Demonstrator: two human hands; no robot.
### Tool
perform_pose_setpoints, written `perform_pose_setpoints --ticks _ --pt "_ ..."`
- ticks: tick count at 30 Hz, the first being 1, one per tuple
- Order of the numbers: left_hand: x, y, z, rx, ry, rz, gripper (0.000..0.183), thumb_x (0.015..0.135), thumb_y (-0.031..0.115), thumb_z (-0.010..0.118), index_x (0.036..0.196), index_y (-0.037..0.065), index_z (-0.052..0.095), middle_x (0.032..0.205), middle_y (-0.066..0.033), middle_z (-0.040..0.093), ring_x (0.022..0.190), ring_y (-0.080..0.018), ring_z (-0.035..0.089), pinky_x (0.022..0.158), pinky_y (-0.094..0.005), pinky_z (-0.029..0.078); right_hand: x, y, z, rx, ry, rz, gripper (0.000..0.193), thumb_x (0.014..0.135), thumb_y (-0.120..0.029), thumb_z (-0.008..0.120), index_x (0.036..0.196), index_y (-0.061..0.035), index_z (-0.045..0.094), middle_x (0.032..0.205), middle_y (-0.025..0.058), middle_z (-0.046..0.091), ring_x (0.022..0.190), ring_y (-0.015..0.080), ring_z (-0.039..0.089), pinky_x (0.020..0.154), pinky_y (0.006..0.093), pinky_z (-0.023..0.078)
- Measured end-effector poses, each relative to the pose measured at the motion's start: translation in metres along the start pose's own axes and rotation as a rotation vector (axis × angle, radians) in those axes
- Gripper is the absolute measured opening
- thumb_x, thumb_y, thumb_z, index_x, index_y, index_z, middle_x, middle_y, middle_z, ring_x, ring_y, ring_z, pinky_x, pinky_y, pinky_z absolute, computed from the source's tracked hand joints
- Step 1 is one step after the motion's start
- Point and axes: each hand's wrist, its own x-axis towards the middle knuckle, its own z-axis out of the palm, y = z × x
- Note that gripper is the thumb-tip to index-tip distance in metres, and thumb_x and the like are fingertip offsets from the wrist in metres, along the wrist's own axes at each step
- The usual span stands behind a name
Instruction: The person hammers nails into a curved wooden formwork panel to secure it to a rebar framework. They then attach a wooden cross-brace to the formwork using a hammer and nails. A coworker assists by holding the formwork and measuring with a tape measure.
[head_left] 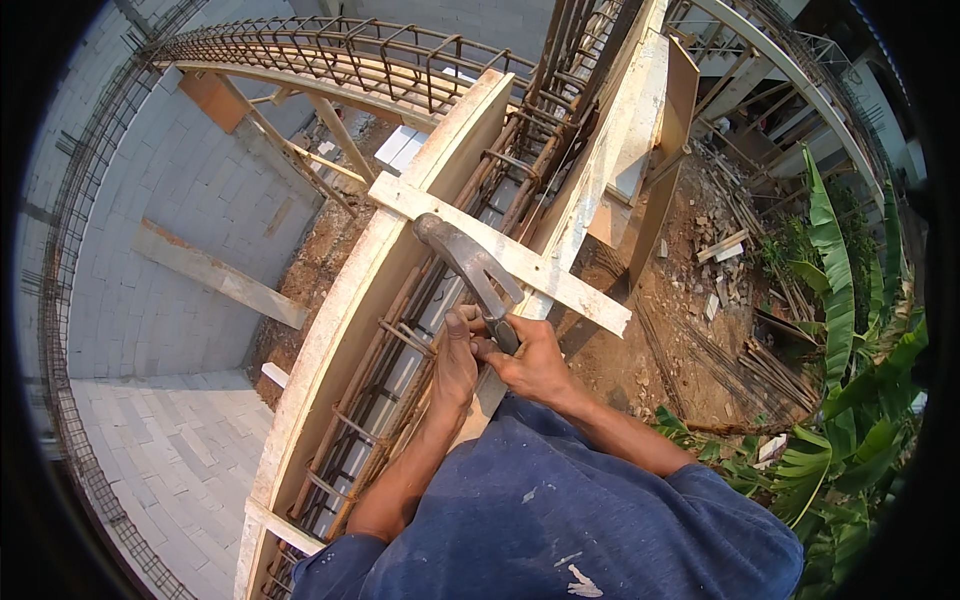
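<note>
Since your right grip (530, 362) is clamped on the hammer (468, 262) by the crosspiece (560, 284), position your left grip (456, 368) (can't tell its hold) clear.

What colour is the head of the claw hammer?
The hammer head is dull grey metal with brownish tints, seen best in the head view.

Building site, seemingly: rebar (355, 425), timber formwork (365, 265)

A timber formwork trough (362, 285) runs from seven o'clock up to one — a steel rebar cage (407, 338) lies between its boards. A pale wooden slat (575, 290) bridges it near twelve — another slat (285, 527) between seven and eight.
</note>
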Motion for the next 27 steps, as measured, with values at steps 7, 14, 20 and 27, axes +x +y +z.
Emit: perform_pose_setpoints --ticks 7,14,20,27 --pt "0.001 -0.003 -0.002 -0.534 0.037 -0.259 0.059 0.102 0.060 0.031 0.087 0.010 0.057 0.065 0.0038 0.046 0.053 -0.0034 0.034 0.046 -0.0184 0.025 -0.009 -0.017 -0.003 0.049 0.025 0.083 0.018 0.085 -0.009 0.077 0.091 0.0040 0.066 0.078 0.0060 0.068 0.077 0.0095 0.060 0.068 0.0309 0.051" --pt "-0.011 -0.007 -0.010 -0.725 0.147 -0.082 0.049 0.101 0.048 0.048 0.085 0.002 0.058 0.062 0.0053 0.032 0.049 -0.0043 0.032 0.043 -0.0190 0.027 -0.015 -0.015 -0.011 0.279 0.147 0.232 0.024 0.087 -0.020 0.077 0.086 0.0014 0.066 0.060 0.0020 0.057 0.050 0.0076 0.053 0.046 0.0259 0.045" --pt "-0.024 0.009 0.011 -0.244 0.040 0.008 0.037 0.093 0.025 0.071 0.112 -0.007 0.068 0.090 -0.0044 0.067 0.078 -0.0075 0.056 0.069 -0.0226 0.046 -0.021 -0.011 -0.014 0.526 0.214 0.331 0.024 0.088 -0.020 0.076 0.085 0.0006 0.064 0.063 0.0025 0.058 0.051 0.0099 0.054 0.045 0.0269 0.046" --pt "0.009 0.019 0.013 0.044 -0.061 0.173 0.025 0.091 0.020 0.072 0.100 -0.003 0.073 0.086 -0.0080 0.072 0.079 -0.0106 0.061 0.071 -0.0254 0.048 -0.036 0.013 -0.033 0.462 0.284 0.347 0.028 0.094 -0.028 0.070 0.089 -0.0012 0.062 0.061 0.0002 0.056 0.049 0.0066 0.049 0.043 0.0253 0.040"
